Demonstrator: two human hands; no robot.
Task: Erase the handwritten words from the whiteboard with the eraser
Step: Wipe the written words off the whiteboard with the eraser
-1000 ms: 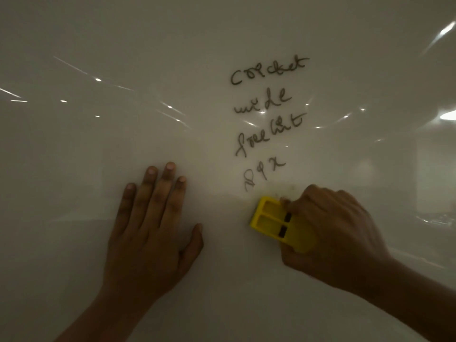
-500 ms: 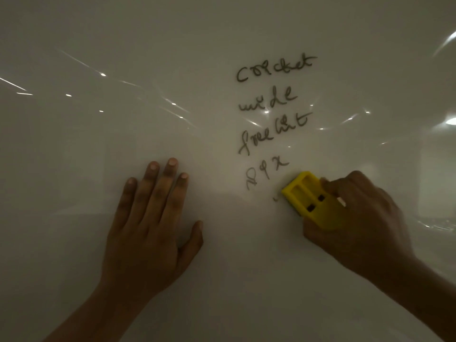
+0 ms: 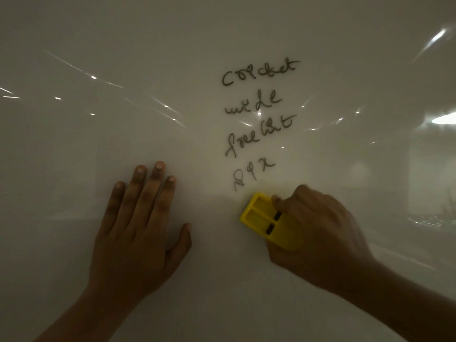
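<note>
A glossy whiteboard [image 3: 98, 243] fills the whole view. Several dark handwritten words [image 3: 256, 112] run down its centre in a column, ending with a short scribble [image 3: 251, 175] at the bottom. My right hand [image 3: 318, 233] grips a yellow eraser [image 3: 261, 218] pressed on the board just below that scribble. The eraser's far end is under my fingers. My left hand [image 3: 140, 225] lies flat on the board to the left, fingers spread, holding nothing.
Bright light reflections [image 3: 441, 119] streak the board at the left and right.
My right hand swept the eraser right and up half a second ago, then back left and down below the bottom scribble. A small mark beside the eraser is gone. My left hand stayed put.
</note>
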